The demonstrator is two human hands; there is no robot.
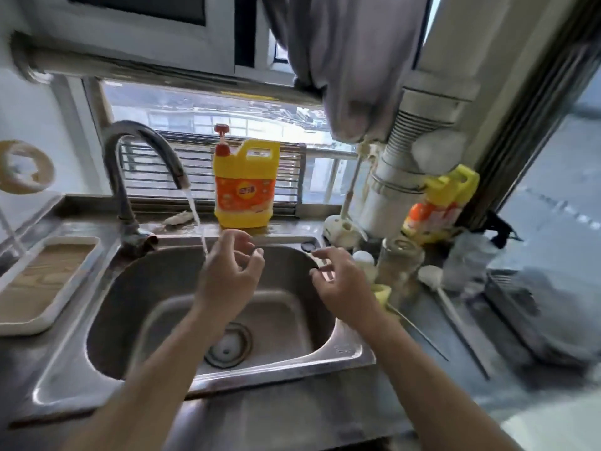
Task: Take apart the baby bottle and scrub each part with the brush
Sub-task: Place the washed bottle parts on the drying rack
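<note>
Left hand [227,275] and right hand [340,288] hover over the sink [61,372] (tap [140,133] running).

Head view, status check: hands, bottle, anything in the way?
Both hands empty over the sink: left hand at the tap stream, right hand beside it. Bottle standing right of sink, brush lying by it. Nothing blocking.

The sink [341,351] is brushed stainless steel with a dull sheen. The faucet [130,138] is darker, glossy metal. The detergent jug [260,157] is smooth, shiny yellow plastic. The hanging cloth [341,60] is matt grey fabric. The tray [19,322] has a smooth white rim and a wood-grain inset.
</note>
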